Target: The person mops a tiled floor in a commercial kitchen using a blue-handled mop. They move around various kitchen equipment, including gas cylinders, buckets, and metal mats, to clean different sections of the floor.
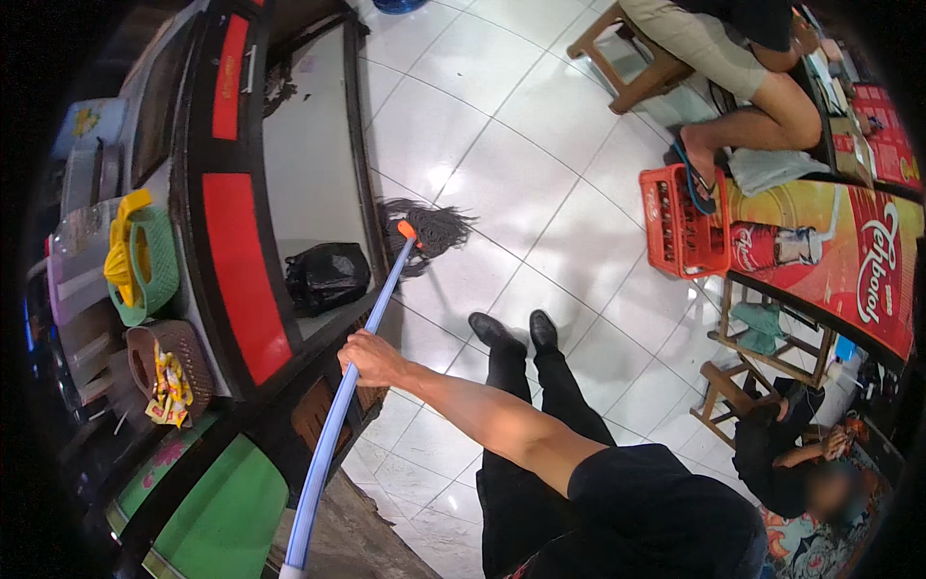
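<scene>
My right hand [370,360] is closed around the pale blue handle of a mop [322,463], partway along it. Its arm reaches across my body from the right. The handle slants from the lower left up to an orange connector [406,230]. Dark grey mop strands [438,228] lie spread on the white tiled floor [499,174], against the base of a black-framed cabinet [307,174]. My left hand is out of view. Both of my black shoes [495,330] stand on the tiles, below and to the right of the mop head.
A black plastic bag [329,277] lies in the cabinet's low recess. On the right, a seated person's sandalled foot [698,174] rests on a red bottle crate [684,253] beside a printed table [832,246]. Wooden stools [629,58] and another seated person [781,463] are farther right.
</scene>
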Motion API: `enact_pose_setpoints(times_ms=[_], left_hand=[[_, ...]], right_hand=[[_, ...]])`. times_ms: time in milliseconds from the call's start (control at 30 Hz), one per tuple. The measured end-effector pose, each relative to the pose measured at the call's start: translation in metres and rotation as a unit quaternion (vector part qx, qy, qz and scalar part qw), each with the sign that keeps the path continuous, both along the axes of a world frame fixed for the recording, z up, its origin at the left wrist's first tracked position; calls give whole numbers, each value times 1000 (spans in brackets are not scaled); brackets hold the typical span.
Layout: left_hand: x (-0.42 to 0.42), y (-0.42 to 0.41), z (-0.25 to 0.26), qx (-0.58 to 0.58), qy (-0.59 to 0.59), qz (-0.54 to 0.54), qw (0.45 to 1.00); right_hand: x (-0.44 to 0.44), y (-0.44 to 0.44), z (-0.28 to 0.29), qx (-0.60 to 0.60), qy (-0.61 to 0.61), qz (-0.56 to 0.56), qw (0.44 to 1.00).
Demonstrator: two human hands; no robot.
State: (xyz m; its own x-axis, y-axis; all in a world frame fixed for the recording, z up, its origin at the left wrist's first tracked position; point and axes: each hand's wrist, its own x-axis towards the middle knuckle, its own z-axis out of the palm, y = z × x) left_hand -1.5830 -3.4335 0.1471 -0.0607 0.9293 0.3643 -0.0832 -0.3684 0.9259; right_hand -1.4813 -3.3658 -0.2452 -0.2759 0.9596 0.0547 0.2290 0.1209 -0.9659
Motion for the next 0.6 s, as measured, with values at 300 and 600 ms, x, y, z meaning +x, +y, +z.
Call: enact_pose_setpoints(times_ms=[300,600], left_hand=[[8,-52,-87,-163,-130,52,977],[59,-103,-98,-116,323,191,920]], right_hand=[[161,-148,-67,27,-115,-147,982],[180,-188,-56,13,-118,-295,948]])
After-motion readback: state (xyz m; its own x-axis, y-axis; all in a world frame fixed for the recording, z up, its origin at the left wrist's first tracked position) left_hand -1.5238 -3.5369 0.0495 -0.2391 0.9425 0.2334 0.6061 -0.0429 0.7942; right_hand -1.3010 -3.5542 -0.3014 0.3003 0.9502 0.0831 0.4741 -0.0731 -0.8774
